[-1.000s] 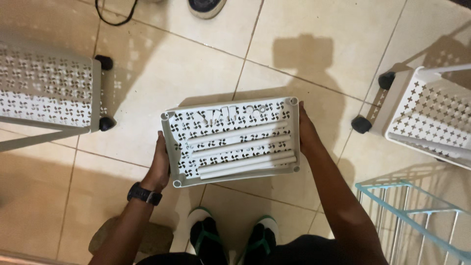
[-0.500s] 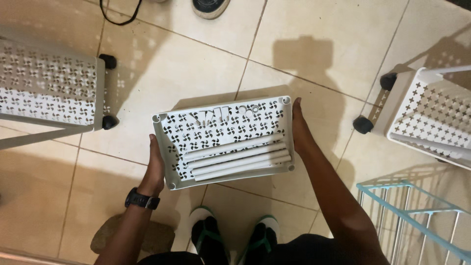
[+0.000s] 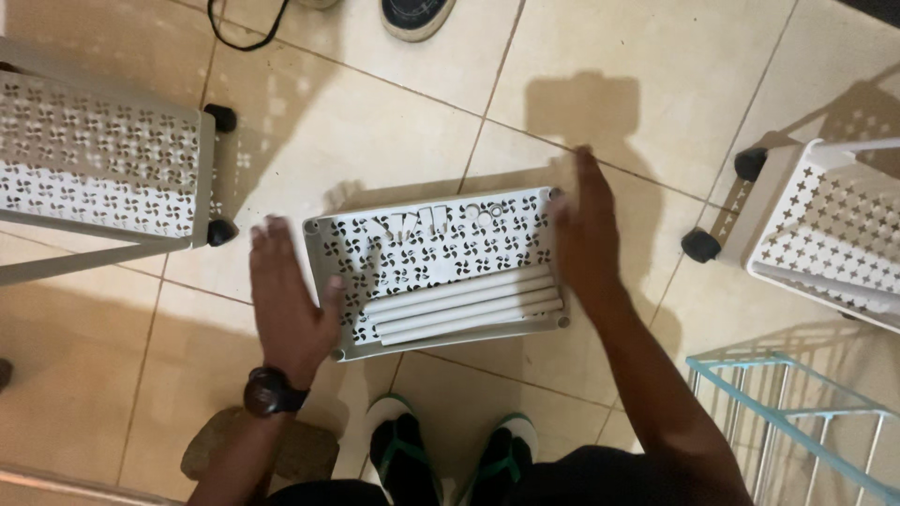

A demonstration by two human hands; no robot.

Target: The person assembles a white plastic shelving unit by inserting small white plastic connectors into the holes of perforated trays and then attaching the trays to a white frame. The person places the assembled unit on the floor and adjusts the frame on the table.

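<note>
A white perforated plastic tray (image 3: pixel 441 245) lies low over the tiled floor in front of my feet. Several white tubes (image 3: pixel 464 305) lie along its near side. My left hand (image 3: pixel 286 300) is beside the tray's left edge, fingers straight and spread, thumb touching the rim. At the tray's right edge is my right hand (image 3: pixel 583 230), fingers straight, palm against the side. Neither hand grips it. A black watch (image 3: pixel 272 392) is on my left wrist.
A white perforated cart with black wheels (image 3: pixel 103 169) stands at left. Another white wheeled basket (image 3: pixel 825 234) is at right. A pale blue wire rack (image 3: pixel 797 422) is at lower right. A dark shoe (image 3: pixel 417 17) and a black cable (image 3: pixel 244 33) lie at the top.
The tray has gone down toward the floor. Both hands have let go of its sides and opened flat beside it.
</note>
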